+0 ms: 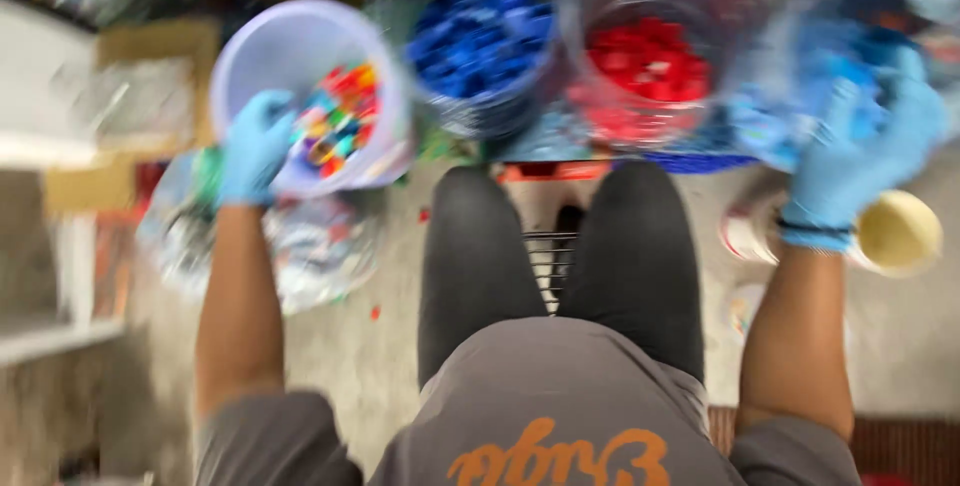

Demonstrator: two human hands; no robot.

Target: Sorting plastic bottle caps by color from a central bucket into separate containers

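Both my hands wear blue gloves, and the picture is blurred by motion. My left hand [255, 146] grips the near rim of a pale lilac bucket [270, 46] holding mixed coloured plastic caps [340, 116]. My right hand [860, 151] reaches up into a clear container of light blue pieces [790, 111] at the far right; what its fingers hold cannot be made out. Between them stand a clear tub of dark blue caps [480, 36] and a clear tub of red caps [645, 66].
I sit with my dark-trousered legs [560, 266] pointing at the tubs. A clear bag of mixed scraps [300, 246] lies under my left arm. A cream cup-like container [898, 233] sits by my right wrist. White shelving [40, 146] stands on the left. Loose caps dot the concrete floor.
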